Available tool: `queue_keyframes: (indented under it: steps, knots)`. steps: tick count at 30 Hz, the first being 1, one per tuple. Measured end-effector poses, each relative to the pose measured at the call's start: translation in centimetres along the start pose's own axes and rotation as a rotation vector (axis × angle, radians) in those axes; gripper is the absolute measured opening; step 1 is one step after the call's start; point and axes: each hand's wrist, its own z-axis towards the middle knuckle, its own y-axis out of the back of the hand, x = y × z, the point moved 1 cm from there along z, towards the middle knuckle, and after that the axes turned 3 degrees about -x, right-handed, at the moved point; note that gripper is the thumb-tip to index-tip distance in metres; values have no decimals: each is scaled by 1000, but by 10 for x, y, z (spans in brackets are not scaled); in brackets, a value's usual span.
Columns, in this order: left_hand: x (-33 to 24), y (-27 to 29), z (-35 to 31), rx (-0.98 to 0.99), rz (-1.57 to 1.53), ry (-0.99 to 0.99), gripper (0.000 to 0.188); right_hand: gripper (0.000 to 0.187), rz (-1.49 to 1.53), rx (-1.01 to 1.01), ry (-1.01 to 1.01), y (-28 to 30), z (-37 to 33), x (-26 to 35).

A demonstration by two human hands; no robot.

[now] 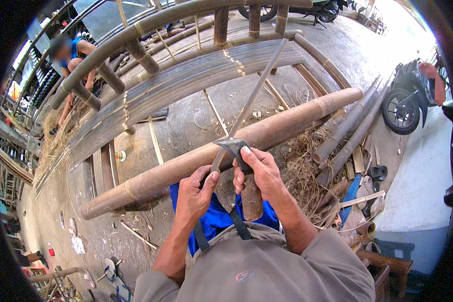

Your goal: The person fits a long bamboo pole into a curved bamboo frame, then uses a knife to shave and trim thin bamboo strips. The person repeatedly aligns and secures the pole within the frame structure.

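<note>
My left hand [196, 192] pinches the lower end of a long, narrow bamboo strip [258, 89] between thumb and fingers. The strip slants up and away to the right, over a bamboo bench frame. In my right hand [265, 173] is a billhook [234, 148] with a dark, curved blade and a brown wooden handle that points down towards me. The blade lies against the strip, just above my left hand. Behind the hands runs the thick brown bamboo pole [158, 177] of the frame's near side.
Split bamboo slats [178, 75] lie across the frame's far part, below a bamboo backrest rail [181, 17]. Shavings [307, 166] and bamboo poles [355, 131] lie to the right, near a motorcycle [405, 100]. Another person [83, 50] crouches at far left. A stool [395, 264] stands at lower right.
</note>
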Motion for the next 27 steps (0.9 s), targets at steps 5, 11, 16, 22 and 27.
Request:
queue_keyframes:
  steps: [5, 11, 16, 22, 27]
  knots:
    - [1, 1, -7, 50, -19, 51, 31, 40, -64, -128, 195, 11, 15, 26]
    - [3, 5, -50, 173, -37, 85, 27, 29, 193, -456, 501, 106, 49, 138]
    - [12, -2, -44, 124, -4, 85, 28, 39, -121, -465, 448, 116, 18, 141]
    - [19, -11, -37, 134, 12, 100, 29, 40, -40, -202, -25, 51, -9, 56]
    - [18, -1, -42, 108, 33, 97, 30, 40, 50, -106, 15, 49, 5, 51]
